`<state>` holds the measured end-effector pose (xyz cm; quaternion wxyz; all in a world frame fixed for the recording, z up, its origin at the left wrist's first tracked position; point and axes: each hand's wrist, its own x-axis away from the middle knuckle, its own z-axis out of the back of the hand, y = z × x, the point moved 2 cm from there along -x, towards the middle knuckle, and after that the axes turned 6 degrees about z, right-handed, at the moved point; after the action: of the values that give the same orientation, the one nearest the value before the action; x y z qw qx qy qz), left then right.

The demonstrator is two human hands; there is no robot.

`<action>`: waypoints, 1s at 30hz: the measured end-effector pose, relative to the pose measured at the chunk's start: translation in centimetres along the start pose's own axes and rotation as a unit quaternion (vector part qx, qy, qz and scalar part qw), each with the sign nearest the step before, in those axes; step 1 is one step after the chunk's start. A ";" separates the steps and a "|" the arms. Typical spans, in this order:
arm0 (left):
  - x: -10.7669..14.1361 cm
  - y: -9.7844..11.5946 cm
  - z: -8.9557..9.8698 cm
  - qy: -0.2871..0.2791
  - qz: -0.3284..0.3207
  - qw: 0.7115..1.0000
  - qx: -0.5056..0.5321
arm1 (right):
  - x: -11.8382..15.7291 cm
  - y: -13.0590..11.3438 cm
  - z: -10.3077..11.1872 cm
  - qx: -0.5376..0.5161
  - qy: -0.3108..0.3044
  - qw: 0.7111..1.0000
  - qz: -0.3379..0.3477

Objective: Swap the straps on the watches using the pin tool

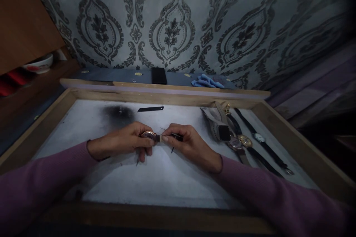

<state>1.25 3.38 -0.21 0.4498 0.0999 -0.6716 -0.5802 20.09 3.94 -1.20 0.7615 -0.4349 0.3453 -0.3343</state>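
Note:
My left hand (133,139) is closed around a wristwatch (148,134) with a round, rose-gold-coloured case. From the case a short stretch of dark strap (158,138) runs to my right hand (185,140), whose thumb and fingers pinch its end. A dark piece (177,137) shows between those fingers; whether it is more strap or a tool is unclear. Thin dark tips also stick out near the right fingers. Both hands are held over the white bottom of a shallow wooden tray (167,98).
Several watches lie at the tray's right, among them a square black-faced watch (223,133) and a gold-coloured one (245,140). Behind my hands is a dark blade (150,109). Past the raised rim are a black flat object (158,76) and a blue cloth (207,81).

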 end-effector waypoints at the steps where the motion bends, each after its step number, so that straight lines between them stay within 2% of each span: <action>1: 0.0 0.0 0.0 -0.002 0.000 1.000 0.007 | 0.0 0.0 0.0 0.000 -0.001 1.000 -0.001; 11: -0.2 -0.1 -0.2 0.019 -0.019 0.999 0.021 | 0.1 -0.5 0.0 0.001 -0.007 1.000 0.003; 30: 0.0 0.5 -0.6 0.057 0.007 0.998 0.016 | 0.1 -0.5 -0.4 -0.004 -0.015 1.000 -0.010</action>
<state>1.86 3.12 0.16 0.4896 0.1355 -0.6546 -0.5598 19.69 3.45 -0.93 0.7615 -0.4463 0.3304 -0.3343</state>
